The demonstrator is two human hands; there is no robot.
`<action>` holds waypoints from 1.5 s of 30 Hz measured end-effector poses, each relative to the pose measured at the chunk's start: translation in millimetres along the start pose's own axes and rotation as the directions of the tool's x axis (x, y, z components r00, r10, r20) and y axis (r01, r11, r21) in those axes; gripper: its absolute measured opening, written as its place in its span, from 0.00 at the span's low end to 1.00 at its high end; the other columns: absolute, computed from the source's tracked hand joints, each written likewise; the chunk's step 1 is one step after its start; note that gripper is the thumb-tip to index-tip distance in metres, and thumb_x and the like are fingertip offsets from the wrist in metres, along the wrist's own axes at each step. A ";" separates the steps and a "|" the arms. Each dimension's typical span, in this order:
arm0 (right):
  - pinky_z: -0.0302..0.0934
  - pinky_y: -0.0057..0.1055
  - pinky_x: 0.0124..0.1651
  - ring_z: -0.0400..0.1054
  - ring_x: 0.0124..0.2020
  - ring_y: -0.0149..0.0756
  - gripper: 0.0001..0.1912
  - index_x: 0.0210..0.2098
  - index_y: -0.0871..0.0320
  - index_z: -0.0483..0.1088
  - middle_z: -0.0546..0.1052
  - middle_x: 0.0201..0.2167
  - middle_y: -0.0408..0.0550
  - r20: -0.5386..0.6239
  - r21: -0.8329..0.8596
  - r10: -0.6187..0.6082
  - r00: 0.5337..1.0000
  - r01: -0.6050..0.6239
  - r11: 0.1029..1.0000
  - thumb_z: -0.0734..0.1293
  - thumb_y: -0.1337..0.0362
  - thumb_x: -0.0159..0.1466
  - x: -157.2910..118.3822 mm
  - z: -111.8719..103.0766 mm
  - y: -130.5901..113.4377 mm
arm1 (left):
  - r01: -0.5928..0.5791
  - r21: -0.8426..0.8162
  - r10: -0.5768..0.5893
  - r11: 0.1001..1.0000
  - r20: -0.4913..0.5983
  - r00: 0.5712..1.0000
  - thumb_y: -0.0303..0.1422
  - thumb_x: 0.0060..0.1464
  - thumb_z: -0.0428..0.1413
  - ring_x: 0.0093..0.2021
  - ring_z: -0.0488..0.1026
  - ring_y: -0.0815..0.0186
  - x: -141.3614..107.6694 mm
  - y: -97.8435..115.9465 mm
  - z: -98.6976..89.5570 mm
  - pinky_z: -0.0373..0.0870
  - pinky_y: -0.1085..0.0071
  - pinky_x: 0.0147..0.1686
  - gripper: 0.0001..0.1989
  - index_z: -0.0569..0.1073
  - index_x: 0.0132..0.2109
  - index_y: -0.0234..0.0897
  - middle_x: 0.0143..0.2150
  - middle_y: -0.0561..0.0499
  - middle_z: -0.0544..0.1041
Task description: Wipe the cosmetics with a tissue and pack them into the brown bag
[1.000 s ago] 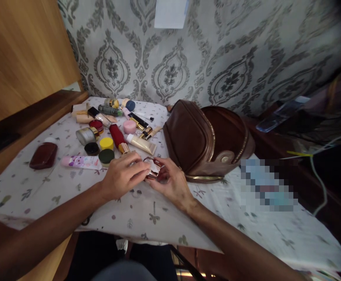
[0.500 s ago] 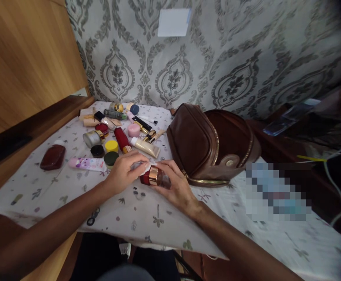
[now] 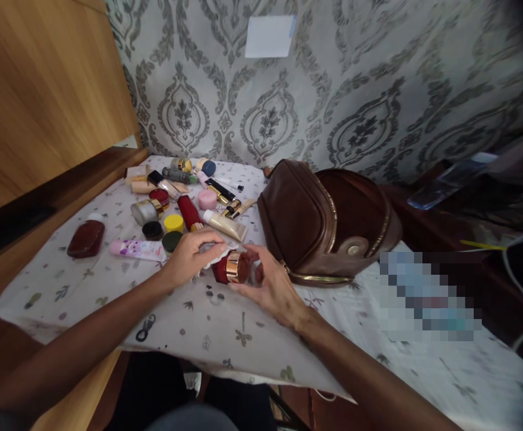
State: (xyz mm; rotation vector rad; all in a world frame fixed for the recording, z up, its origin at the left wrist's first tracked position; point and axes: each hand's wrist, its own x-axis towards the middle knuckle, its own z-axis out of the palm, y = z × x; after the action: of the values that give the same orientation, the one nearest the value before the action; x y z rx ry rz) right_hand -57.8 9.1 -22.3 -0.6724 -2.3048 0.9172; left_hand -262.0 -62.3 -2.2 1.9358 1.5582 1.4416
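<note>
My right hand (image 3: 274,286) grips a dark red jar with a shiny gold band (image 3: 233,267), thumb below it and fingers above. The jar lies tilted low over the table, its gold end toward my right palm. A crumpled white tissue (image 3: 209,261) is pinched under the fingers of my left hand (image 3: 188,256) and rests against the red part of the jar. Just beyond my left hand are a dark green jar lid (image 3: 172,241), a purple and white tube (image 3: 139,249) and a cream tube with a white cap (image 3: 226,224).
A brown leather bag (image 3: 295,221) with gold zips stands open right of my hands. Many cosmetics cover the table's back left, among them a red bottle (image 3: 188,212) and a pink jar (image 3: 207,199). A dark red bottle (image 3: 85,239) lies far left. Wooden furniture (image 3: 54,84) borders the left.
My left fingers and the tissue have shifted a little on the jar, and my right fingers have spread, showing more of its gold band. The view has moved slightly.
</note>
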 end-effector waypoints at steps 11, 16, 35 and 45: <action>0.68 0.45 0.54 0.70 0.51 0.46 0.28 0.60 0.52 0.65 0.74 0.50 0.54 0.100 0.095 -0.273 0.957 0.264 0.960 0.73 0.58 0.62 1.0 -1.9 -0.4 | 0.026 -0.077 -0.023 0.997 0.039 0.999 0.37 0.62 0.54 0.30 0.65 0.68 0.5 1.4 -0.9 0.61 0.71 0.33 0.16 0.71 0.27 0.36 0.26 0.54 0.67; 0.67 0.45 0.57 0.69 0.55 0.44 0.29 0.64 0.49 0.63 0.73 0.54 0.54 0.114 0.138 -0.373 0.921 0.357 0.924 0.70 0.62 0.65 0.4 -1.1 -1.9 | 0.155 -0.114 -0.142 0.981 0.118 0.983 0.42 0.61 0.53 0.27 0.59 0.70 2.6 1.2 -2.4 0.56 0.72 0.29 0.22 0.64 0.22 0.36 0.24 0.55 0.60; 0.64 0.47 0.61 0.68 0.59 0.44 0.30 0.62 0.49 0.63 0.72 0.57 0.52 0.184 0.325 -0.256 0.949 0.187 0.927 0.73 0.60 0.62 -5.3 -1.4 -9.4 | 0.412 -0.070 -0.366 0.908 0.344 0.865 0.57 0.59 0.48 0.21 0.53 0.72 0.6 -13.0 -1.2 0.49 0.73 0.22 0.30 0.58 0.21 0.38 0.19 0.58 0.54; 0.68 0.38 0.48 0.74 0.44 0.40 0.41 0.60 0.51 0.57 0.75 0.46 0.49 0.028 0.421 0.049 0.998 -0.057 0.905 0.78 0.58 0.52 -1.9 3.6 -5.2 | 0.292 -0.023 -0.291 0.956 0.043 0.956 0.46 0.63 0.49 0.24 0.54 0.71 -0.7 -1.7 2.8 0.51 0.72 0.25 0.23 0.56 0.23 0.38 0.21 0.58 0.54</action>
State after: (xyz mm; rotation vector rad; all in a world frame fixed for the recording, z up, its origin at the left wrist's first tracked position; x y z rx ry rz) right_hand -60.0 3.0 -21.3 -0.5396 -2.0087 1.3971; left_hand -260.6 -61.3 -5.1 1.6231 1.7098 1.2864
